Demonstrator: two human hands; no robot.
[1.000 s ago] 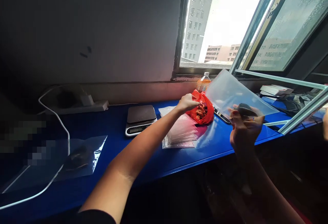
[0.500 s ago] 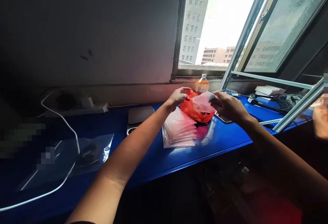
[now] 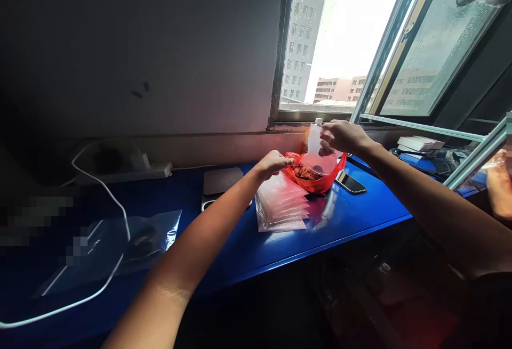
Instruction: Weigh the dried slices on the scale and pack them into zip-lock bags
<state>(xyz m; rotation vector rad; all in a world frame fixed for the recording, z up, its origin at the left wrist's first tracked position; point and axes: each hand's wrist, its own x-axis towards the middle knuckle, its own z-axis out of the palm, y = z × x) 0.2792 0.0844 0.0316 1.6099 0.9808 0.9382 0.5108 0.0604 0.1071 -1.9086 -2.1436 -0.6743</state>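
Note:
My left hand [image 3: 275, 163] has its fingers closed at the left rim of a red plastic bag [image 3: 320, 185], which stands open on the blue table. Reddish-brown pieces [image 3: 302, 172] lie inside; I cannot make out what they are. Over the bag, my right hand [image 3: 340, 135] grips a small translucent frosted plastic bag [image 3: 314, 138] by its upper right side. Dark shapes show near that hand's fingertips and low on the frosted bag. Just below my left hand lies a fanned stack of clear plastic bags [image 3: 280, 208].
Behind the red bag stands a bottle [image 3: 319, 121], mostly hidden. A phone [image 3: 351, 183] lies to the right, beside a metal frame [image 3: 424, 128]. Leftward are a flat scale-like device [image 3: 222, 181], a large clear bag [image 3: 140, 242], a white cable [image 3: 116, 205] and a power strip [image 3: 162, 170]. Another person's arm [image 3: 499, 186] shows far right.
My right hand has risen and moved slightly left, and the frosted bag now hangs more upright. The red bag's mouth is more exposed, and the phone has come into fuller view.

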